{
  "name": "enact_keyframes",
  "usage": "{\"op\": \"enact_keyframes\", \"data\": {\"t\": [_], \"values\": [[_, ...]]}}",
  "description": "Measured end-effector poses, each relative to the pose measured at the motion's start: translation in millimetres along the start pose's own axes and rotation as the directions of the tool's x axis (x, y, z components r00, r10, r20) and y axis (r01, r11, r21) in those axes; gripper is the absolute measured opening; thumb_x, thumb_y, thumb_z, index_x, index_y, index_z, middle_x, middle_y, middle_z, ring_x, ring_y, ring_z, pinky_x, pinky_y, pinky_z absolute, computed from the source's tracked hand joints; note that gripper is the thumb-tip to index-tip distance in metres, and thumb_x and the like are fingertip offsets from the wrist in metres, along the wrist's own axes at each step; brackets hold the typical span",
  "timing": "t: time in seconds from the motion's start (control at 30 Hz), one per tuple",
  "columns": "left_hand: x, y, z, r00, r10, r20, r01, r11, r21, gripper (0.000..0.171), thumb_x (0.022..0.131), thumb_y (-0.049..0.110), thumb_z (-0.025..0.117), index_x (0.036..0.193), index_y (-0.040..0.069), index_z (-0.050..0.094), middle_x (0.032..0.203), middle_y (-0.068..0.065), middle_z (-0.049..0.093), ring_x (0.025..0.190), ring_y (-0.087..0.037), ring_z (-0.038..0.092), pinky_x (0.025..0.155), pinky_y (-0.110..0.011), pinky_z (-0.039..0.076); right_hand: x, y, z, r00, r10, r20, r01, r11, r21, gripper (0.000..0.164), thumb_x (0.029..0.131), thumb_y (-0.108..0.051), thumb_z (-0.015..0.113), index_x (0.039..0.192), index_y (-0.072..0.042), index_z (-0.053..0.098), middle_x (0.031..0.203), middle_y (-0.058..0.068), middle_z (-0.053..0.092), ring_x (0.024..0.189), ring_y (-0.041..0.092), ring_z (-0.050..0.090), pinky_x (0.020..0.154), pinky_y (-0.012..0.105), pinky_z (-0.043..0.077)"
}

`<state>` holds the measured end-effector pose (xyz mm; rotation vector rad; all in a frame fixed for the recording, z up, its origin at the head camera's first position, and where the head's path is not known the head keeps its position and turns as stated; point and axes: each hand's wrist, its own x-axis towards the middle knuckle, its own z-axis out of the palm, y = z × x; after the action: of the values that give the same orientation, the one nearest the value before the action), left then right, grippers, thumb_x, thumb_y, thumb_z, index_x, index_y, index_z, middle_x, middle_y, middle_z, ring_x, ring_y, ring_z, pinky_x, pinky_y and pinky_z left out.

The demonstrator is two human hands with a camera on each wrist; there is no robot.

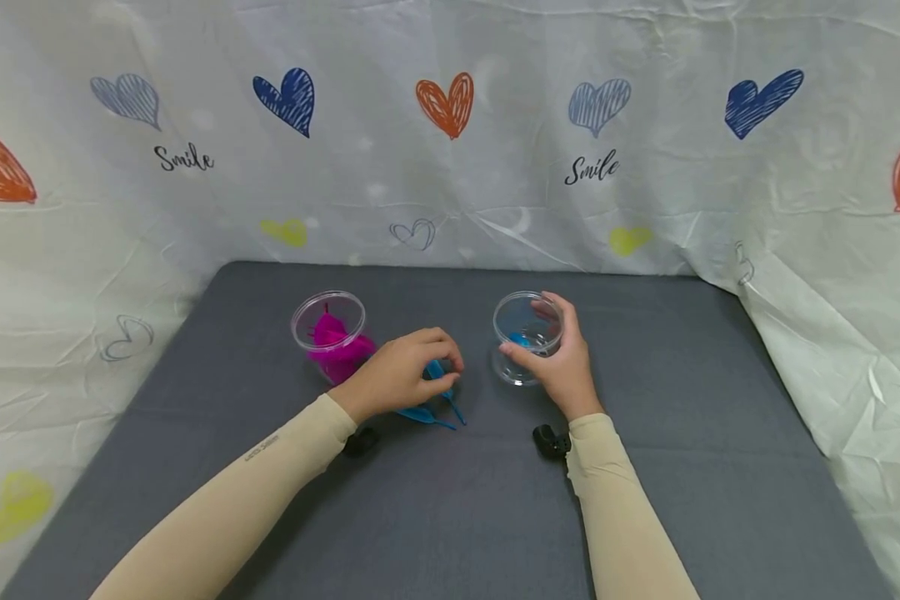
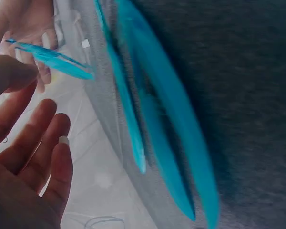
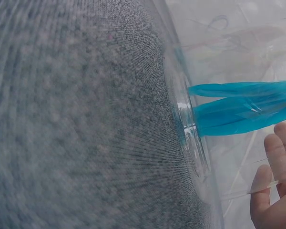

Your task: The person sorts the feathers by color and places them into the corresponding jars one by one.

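My right hand (image 1: 562, 367) grips a clear plastic cup (image 1: 508, 368), thumb at the near side and fingers round the far side. Inside that cup stand blue feathers (image 3: 248, 112), seen through its wall in the right wrist view. My left hand (image 1: 401, 372) hovers over several loose blue feathers (image 2: 171, 105) lying on the table. Its fingers bend loosely and the thumb stays apart from them, with nothing visible between. The hand partly hides these feathers in the head view.
Left of my left hand stands a second clear cup (image 1: 295, 335) with bright pink feathers (image 1: 337, 346) in it; my left hand partly covers its lower part. A grey cloth (image 1: 450, 517) covers the table. Behind it hangs a white sheet (image 1: 510, 50) with printed hearts.
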<state>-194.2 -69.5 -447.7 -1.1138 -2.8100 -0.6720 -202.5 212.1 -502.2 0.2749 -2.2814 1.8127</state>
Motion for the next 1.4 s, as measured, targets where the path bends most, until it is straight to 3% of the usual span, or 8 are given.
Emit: {"op": "enact_keyframes", "data": {"t": [0.27, 0.6, 0.77, 1.07, 1.4], "values": [[-8.2, -2.9, 8.2, 0.991, 0.071, 0.114, -0.080, 0.994, 0.076, 0.010, 0.097, 0.025, 0.081, 0.106, 0.024, 0.077, 0.116, 0.007, 0.070, 0.102, -0.014, 0.069, 0.092, -0.035, 0.063, -0.9, -0.9, 0.1, 1.000, 0.008, 0.004, -0.008, 1.000, -0.004, 0.094, 0.086, -0.041, 0.093, 0.161, -0.040, 0.038, 0.159, -0.008, 0.056, 0.152, 0.015, 0.048, 0.126, 0.055, 0.040], [-1.8, 6.2, 13.6, 0.958, 0.180, 0.221, -0.223, 0.957, 0.185, 0.010, 0.093, 0.022, 0.083, 0.103, 0.021, 0.081, 0.114, 0.004, 0.072, 0.100, -0.014, 0.067, 0.089, -0.032, 0.060, 0.5, -2.1, -1.7, 1.000, 0.010, 0.004, -0.010, 1.000, 0.014, 0.093, 0.086, -0.034, 0.093, 0.161, -0.039, 0.038, 0.159, -0.004, 0.056, 0.152, 0.017, 0.048, 0.125, 0.057, 0.040], [0.5, 13.6, 14.5, 0.945, 0.225, 0.238, -0.286, 0.922, 0.260, 0.010, 0.090, 0.015, 0.082, 0.097, 0.023, 0.080, 0.105, 0.005, 0.073, 0.094, -0.015, 0.066, 0.085, -0.031, 0.058, 0.3, -2.5, -1.5, 1.000, 0.014, 0.002, -0.014, 1.000, 0.015, 0.094, 0.086, -0.033, 0.093, 0.162, -0.038, 0.038, 0.160, -0.003, 0.056, 0.152, 0.018, 0.048, 0.125, 0.056, 0.040], [6.9, 18.8, 19.7, 0.924, 0.275, 0.265, -0.367, 0.829, 0.422, 0.015, 0.090, 0.010, 0.077, 0.085, 0.024, 0.074, 0.091, 0.006, 0.068, 0.083, -0.014, 0.061, 0.077, -0.029, 0.052, 1.2, -3.4, -0.6, 1.000, 0.016, 0.004, -0.016, 1.000, 0.023, 0.096, 0.085, -0.029, 0.094, 0.163, -0.035, 0.038, 0.160, -0.001, 0.055, 0.153, 0.020, 0.048, 0.126, 0.056, 0.040], [10.6, 20.4, 11.7, 0.939, 0.256, 0.230, -0.327, 0.871, 0.366, 0.012, 0.089, 0.013, 0.078, 0.092, 0.023, 0.074, 0.092, 0.007, 0.068, 0.086, -0.014, 0.062, 0.079, -0.031, 0.053, 1.3, -6.3, -0.3, 1.000, 0.027, 0.008, -0.028, 0.999, 0.021, 0.093, 0.087, -0.029, 0.093, 0.162, -0.031, 0.039, 0.160, 0.003, 0.055, 0.153, 0.022, 0.048, 0.127, 0.057, 0.039]]}}
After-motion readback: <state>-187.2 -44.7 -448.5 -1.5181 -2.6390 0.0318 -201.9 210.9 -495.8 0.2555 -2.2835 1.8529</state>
